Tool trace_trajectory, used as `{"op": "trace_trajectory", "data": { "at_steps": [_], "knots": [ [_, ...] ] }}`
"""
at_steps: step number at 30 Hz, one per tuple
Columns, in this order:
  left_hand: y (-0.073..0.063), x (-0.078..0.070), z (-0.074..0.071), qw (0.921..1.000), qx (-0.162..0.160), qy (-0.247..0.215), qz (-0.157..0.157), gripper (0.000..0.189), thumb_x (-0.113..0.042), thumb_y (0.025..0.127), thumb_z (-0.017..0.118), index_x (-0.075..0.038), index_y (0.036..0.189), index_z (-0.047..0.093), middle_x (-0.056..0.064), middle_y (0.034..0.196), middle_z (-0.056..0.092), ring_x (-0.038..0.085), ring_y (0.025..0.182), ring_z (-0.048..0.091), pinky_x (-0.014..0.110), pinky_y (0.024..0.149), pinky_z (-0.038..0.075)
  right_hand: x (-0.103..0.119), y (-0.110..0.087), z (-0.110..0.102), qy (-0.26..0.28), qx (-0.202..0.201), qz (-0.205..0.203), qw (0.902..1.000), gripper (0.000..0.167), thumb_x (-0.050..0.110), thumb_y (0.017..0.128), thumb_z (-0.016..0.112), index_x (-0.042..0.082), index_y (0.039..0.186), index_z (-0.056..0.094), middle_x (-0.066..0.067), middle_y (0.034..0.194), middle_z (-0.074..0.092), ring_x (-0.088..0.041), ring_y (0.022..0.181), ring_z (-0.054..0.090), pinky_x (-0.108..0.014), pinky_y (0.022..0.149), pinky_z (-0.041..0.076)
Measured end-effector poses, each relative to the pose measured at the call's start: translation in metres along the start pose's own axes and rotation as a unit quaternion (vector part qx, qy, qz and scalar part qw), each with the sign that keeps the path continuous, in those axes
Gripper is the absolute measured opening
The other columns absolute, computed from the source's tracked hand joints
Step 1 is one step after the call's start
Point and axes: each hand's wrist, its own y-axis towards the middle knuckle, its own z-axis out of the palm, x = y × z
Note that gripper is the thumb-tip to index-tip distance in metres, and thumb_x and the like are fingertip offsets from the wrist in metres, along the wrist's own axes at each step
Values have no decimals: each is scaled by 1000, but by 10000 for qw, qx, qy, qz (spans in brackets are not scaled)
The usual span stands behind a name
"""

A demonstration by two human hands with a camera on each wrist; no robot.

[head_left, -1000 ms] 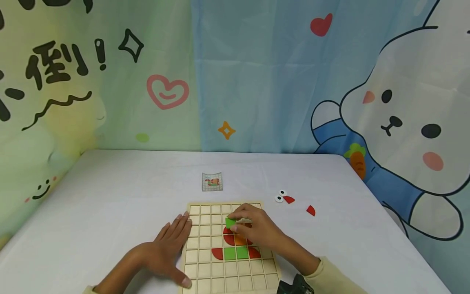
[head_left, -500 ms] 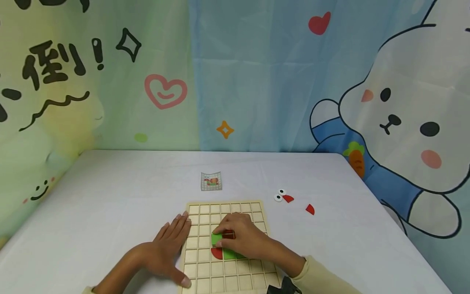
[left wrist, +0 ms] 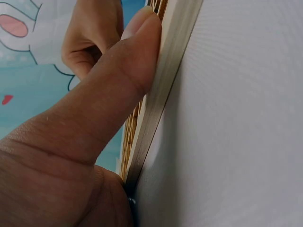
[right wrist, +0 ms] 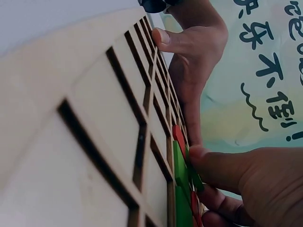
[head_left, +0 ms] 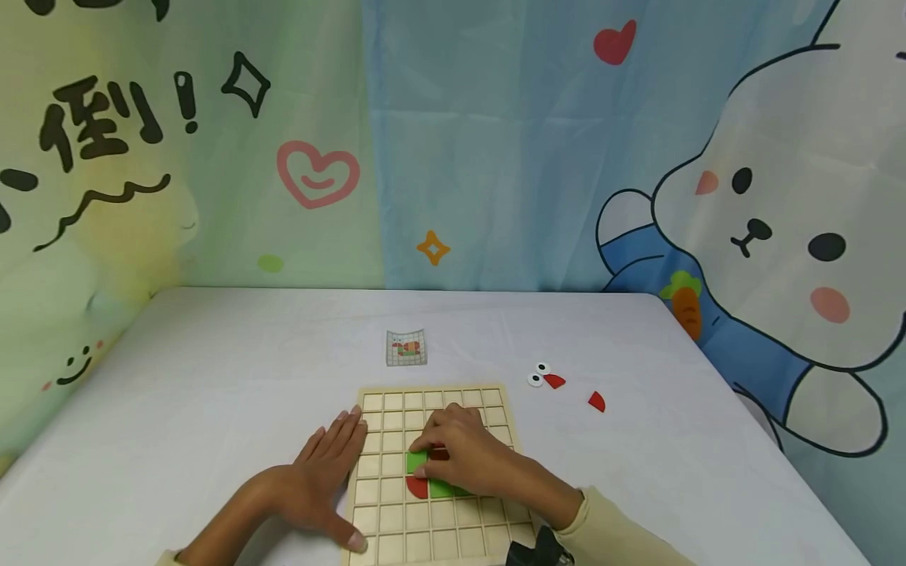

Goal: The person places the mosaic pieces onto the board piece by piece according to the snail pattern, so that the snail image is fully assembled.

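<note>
My right hand (head_left: 458,448) pinches a green square tile (head_left: 415,462) between thumb and fingers, set over a cell of the wooden grid board (head_left: 382,542). Just below that tile lies a red rounded tile (head_left: 418,487), with green tiles (head_left: 442,489) beside it. A dark red tile (head_left: 439,454) shows under the palm; other pieces there are hidden by the hand. My left hand (head_left: 314,479) is spread along the board's left side, its thumb (left wrist: 137,52) on the board's edge in the left wrist view.
Beyond the board lies a small printed picture card (head_left: 406,348). To the right are two googly eyes (head_left: 535,380), a red wedge tile (head_left: 555,380) and another red wedge (head_left: 598,402). A cartoon curtain (head_left: 460,141) hangs behind the white table (head_left: 212,369).
My right hand has carried the green tile down and left across the board, to the cell above the red rounded tile. The left hand stays put.
</note>
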Motion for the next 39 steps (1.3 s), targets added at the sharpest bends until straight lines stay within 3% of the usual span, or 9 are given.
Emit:
{"op": "trace_trajectory", "data": {
  "at_steps": [8,16,22,31,39],
  "knots": [
    [3,10,6,9996,-48,-234,144,138,-71,66,75,7,152,0,24,158,-14,39,144,-15,57,111,-8,-2,0,3,-131,-121,-179,9997,20,27,88,73,21,107,77,16,95,57,-4,85,40,-30,77,31],
    [5,17,12,9999,-101,-39,5,142,-78,61,72,4,153,1,19,159,-14,34,145,-16,57,111,-6,-2,-1,-6,236,-50,-348,9991,14,20,90,72,18,102,78,14,102,65,-7,100,51,-43,92,36],
    [7,20,15,9999,-140,-21,-11,143,-80,60,71,2,154,0,16,160,-15,31,145,-17,55,111,-8,-5,-5,-9,374,-436,-113,9983,17,20,88,74,17,105,76,15,104,65,-9,107,53,-51,98,29],
    [10,19,17,9999,-123,48,-93,144,-82,58,69,2,154,0,14,160,-16,30,145,-17,54,112,-7,-23,-17,-12,402,-837,-29,9957,13,16,87,75,21,99,77,16,98,67,-10,100,55,-47,91,33],
    [10,19,16,9999,-123,43,-73,145,-81,58,70,2,154,1,16,159,-15,31,145,-17,54,112,-8,-40,-35,-21,320,-1214,367,9914,15,14,87,74,15,102,77,10,103,64,-15,101,54,-53,94,37]
  ]
}}
